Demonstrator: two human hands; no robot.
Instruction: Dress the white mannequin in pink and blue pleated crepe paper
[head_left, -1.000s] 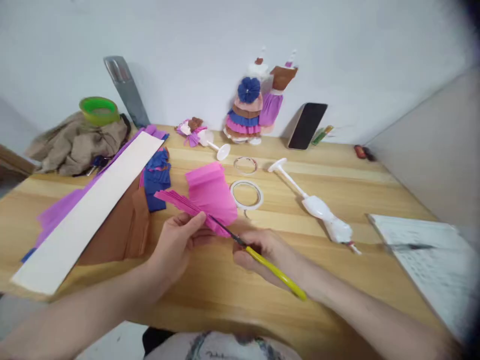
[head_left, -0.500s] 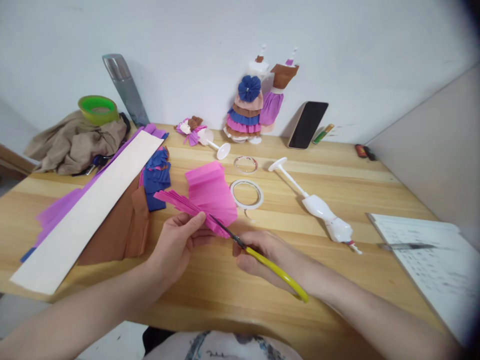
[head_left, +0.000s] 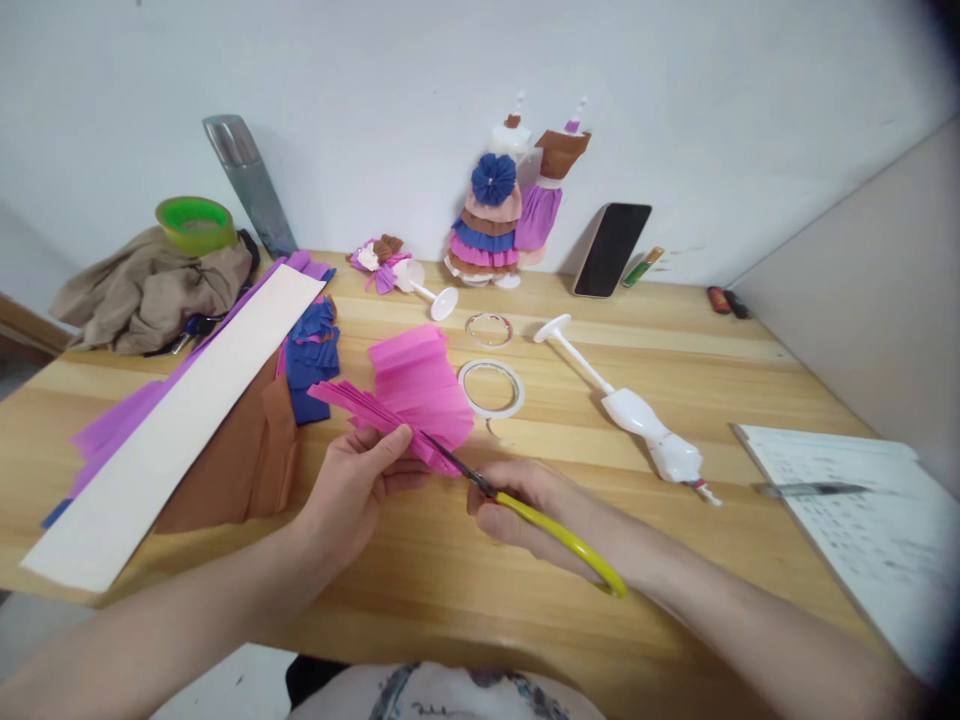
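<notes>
Pinched between the thumb and fingers of my left hand (head_left: 367, 470) is a pleated strip of pink crepe paper (head_left: 360, 402). A wider pink sheet (head_left: 420, 375) spreads out behind it over the table. My right hand (head_left: 525, 500) grips scissors with yellow handles (head_left: 562, 540), and their dark blades lie against the pink paper close to my left thumb. Just beyond the hands rests a white tape roll (head_left: 491, 412), with a thinner clear ring (head_left: 489, 330) behind it. A white mannequin figure on a stand (head_left: 637, 420) lies to the right.
A long white board (head_left: 176, 425) lies over brown paper (head_left: 225, 455) at left. Two dressed figures, one in a ruffled skirt (head_left: 484, 240), stand by the wall with a phone (head_left: 611, 250). A bottle (head_left: 251, 190) leans behind a cloth (head_left: 165, 290). A notebook (head_left: 832, 530) sits right.
The yellow scissor handles have shifted slightly right. Both hands keep nearly the same place on the pink paper, and the view has moved a little.
</notes>
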